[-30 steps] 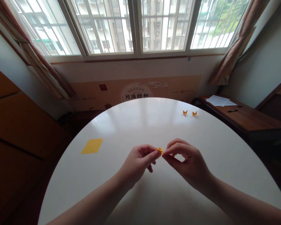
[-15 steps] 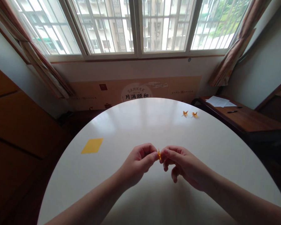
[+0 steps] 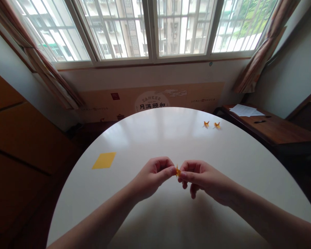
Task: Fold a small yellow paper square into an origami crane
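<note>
Between my two hands, above the white table, is a small folded orange paper crane, partly hidden by fingertips. My left hand pinches its left side between thumb and forefinger. From the other side, my right hand grips it with thumb and forefinger, its remaining fingers loosely curled below. Two finished-looking paper cranes stand side by side near the table's far right edge. A flat sheet of yellow paper lies to the left of my hands.
Right of the table is a low wooden side table with white papers and a dark pen-like item on it. A printed cardboard panel leans under the barred window. Curtains hang at both sides.
My right thumb has moved down and in onto the paper crane, and more of the crane's orange body shows. The view has shifted slightly.
</note>
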`<state>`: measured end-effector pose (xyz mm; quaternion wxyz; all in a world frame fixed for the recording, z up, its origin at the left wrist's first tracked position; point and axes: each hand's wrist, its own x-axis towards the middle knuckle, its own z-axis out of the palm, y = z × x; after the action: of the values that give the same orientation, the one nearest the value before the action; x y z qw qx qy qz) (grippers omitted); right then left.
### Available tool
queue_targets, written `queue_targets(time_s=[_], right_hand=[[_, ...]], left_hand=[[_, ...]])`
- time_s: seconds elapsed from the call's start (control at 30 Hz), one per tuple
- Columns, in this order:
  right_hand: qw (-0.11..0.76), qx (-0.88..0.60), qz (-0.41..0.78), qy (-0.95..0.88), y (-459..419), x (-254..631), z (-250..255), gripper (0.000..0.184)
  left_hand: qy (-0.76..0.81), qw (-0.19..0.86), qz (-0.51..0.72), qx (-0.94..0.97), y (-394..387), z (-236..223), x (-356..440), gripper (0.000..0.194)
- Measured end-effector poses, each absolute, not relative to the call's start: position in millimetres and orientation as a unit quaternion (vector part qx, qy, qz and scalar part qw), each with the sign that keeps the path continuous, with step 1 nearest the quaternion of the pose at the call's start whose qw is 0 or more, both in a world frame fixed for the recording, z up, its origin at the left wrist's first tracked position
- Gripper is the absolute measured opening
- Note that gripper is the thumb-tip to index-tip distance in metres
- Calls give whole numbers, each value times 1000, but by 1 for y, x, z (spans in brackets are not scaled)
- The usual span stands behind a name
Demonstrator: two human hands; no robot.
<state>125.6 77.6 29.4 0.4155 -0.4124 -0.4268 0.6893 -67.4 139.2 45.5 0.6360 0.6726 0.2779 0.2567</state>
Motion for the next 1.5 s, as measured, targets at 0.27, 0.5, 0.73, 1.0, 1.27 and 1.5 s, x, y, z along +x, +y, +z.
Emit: queue_targets(time_s=[0.27,0.5,0.73,1.0,1.27,1.5], right_hand=[[399,-428,667,-462,82,134,31,30],[351,-429,666,-499,82,134,30,35],[344,-407,660,-529,83,136,27,36],[345,-403,654,-539,86,139,27,38],[337,-425,632,-553,87,139,22,37],[330,-414,636,-561,88,141,22,31]], left_hand=[[266,659,203,674,145,39,-70,33],[275,644,200,686,142,41,-69,30],[276,643,188,689,143,38,-70,32],[280,637,164,699,143,35,-70,38],[299,623,156,706,143,38,-70,34],[298,611,142,720,146,38,-73,29]])
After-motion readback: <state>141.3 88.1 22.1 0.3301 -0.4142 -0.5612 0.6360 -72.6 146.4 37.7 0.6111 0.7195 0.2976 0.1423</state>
